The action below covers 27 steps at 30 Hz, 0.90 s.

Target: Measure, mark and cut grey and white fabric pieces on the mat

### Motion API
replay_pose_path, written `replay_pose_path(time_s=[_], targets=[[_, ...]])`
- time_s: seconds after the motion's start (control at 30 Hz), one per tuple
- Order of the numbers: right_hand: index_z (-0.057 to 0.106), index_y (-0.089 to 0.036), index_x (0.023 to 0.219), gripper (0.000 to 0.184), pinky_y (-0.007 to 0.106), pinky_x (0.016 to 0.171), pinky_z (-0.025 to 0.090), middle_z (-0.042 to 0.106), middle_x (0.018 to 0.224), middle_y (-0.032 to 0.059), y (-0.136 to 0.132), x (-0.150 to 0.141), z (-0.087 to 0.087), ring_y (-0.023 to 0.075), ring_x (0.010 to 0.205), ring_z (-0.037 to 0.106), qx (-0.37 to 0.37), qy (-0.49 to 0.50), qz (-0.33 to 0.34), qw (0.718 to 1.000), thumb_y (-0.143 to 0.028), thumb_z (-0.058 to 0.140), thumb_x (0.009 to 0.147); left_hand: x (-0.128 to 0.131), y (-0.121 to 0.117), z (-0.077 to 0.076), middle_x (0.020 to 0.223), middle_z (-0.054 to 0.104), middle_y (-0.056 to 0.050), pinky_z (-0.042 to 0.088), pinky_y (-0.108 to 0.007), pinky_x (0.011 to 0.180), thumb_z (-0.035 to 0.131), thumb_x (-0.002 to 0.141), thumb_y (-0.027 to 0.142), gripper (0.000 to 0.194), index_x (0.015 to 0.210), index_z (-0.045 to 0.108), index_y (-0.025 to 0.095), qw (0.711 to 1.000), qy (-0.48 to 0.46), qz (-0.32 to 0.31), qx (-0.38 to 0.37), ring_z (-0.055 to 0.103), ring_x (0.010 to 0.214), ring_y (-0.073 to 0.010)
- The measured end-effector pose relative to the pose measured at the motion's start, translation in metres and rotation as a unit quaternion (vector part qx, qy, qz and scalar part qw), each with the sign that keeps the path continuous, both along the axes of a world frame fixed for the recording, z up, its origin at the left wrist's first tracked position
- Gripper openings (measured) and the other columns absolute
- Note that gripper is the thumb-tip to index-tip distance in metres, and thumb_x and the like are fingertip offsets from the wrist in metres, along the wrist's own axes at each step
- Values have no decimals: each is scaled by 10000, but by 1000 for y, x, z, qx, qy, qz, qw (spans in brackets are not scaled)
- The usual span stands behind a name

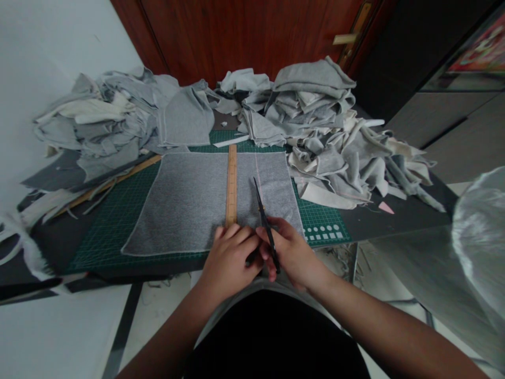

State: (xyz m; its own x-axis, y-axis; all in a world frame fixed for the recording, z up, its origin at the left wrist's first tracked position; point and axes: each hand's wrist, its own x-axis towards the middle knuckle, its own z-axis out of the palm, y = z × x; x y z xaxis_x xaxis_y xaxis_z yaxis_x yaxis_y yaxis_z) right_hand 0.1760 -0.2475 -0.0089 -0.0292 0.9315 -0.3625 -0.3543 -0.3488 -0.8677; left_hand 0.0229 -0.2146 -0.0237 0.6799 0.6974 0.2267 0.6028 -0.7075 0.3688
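Observation:
A grey knit fabric piece (185, 200) with pale stitched edges lies flat on a green cutting mat (114, 226). Across it, running away from me, is a wooden ruler (232, 184). My left hand (231, 258) is closed at the ruler's near end, fingers curled over it and the fabric's front edge; its thumb is partly hidden. In my right hand (294, 255) is a pair of dark scissors (261, 208), blades pointing away over the fabric, right of the ruler. The blades look closed. Both hands nearly touch at the fabric's front edge.
Heaps of grey fabric scraps stand at the back left (114, 116) and back right (315, 95). A wooden stick (138, 167) lies among strips at left. A translucent plastic bag (479, 237) bulges at the right. Behind the table is a red-brown door (244, 37).

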Motion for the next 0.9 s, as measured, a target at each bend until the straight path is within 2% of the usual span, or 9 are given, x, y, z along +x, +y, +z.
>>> replay_pose_path(time_s=[0.23, 0.47, 0.9], targets=[[405, -168, 1244, 600, 182, 299, 410, 573, 532, -114, 2, 0, -1, 98, 318, 472, 3, -3, -1, 1000, -454, 717, 818, 0, 1, 1, 895, 667, -27, 307, -416, 786, 715, 842, 276, 66, 850, 667, 231, 1000, -1, -2, 0, 535, 920, -265], [466, -180, 1185, 548, 190, 288, 410, 567, 524, -110, 7, 2, 1, 102, 309, 475, 5, -11, -2, 1000, -486, 722, 810, 1, 1, 2, 929, 691, -27, 315, -414, 801, 699, 847, 258, 39, 869, 678, 233, 1000, -5, 1, -8, 538, 929, -260], [423, -168, 1211, 611, 184, 293, 411, 564, 523, -113, 13, 1, 4, 96, 318, 465, 8, -5, -9, 1000, -487, 728, 789, -1, 1, 3, 927, 679, -16, 321, -415, 815, 653, 843, 192, 36, 860, 667, 220, 999, -14, 12, -40, 558, 930, -248]])
